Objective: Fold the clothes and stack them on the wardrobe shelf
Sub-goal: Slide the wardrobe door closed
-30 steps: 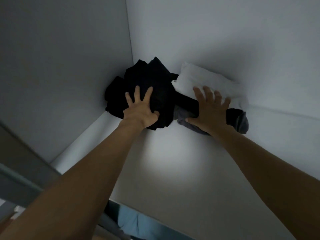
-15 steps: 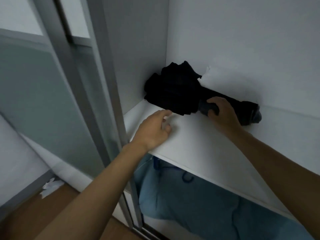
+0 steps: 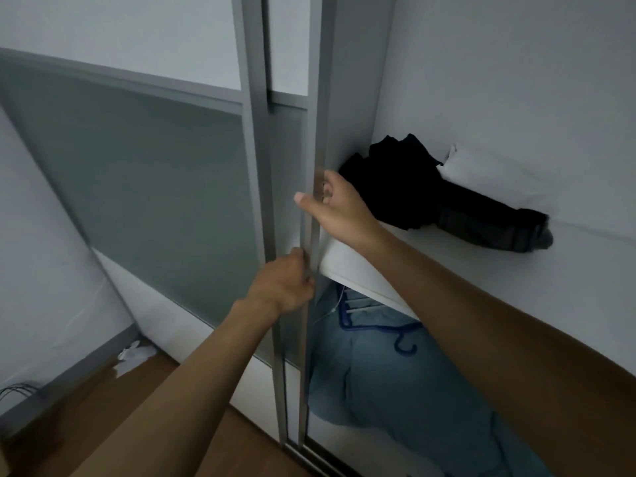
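Hands have left the clothes. Fingers of left hand [image 3: 282, 284] and right hand [image 3: 340, 210] now grasp sliding-door stile [image 3: 311, 160], frame centre. Black clothes [image 3: 406, 187] lie on wardrobe shelf [image 3: 430, 259], centre-right. Stacking prob. done; door closing likely next.

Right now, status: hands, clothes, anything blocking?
Gripping sliding door frame: left hand, right hand. On shelf: dark clothes, white bundle, untouched. Nothing seen blocking.

Inside the wardrobe [image 3: 516, 80], a shelf [image 3: 447, 266] runs to the right, with clothes [image 3: 395, 180] piled in its back left corner. The door [image 3: 313, 132] stands just left of the shelf; the right hand [image 3: 339, 210] grips its edge above, the left hand [image 3: 284, 287] below. Under the shelf hang garments [image 3: 395, 380] on a hanger [image 3: 375, 327].
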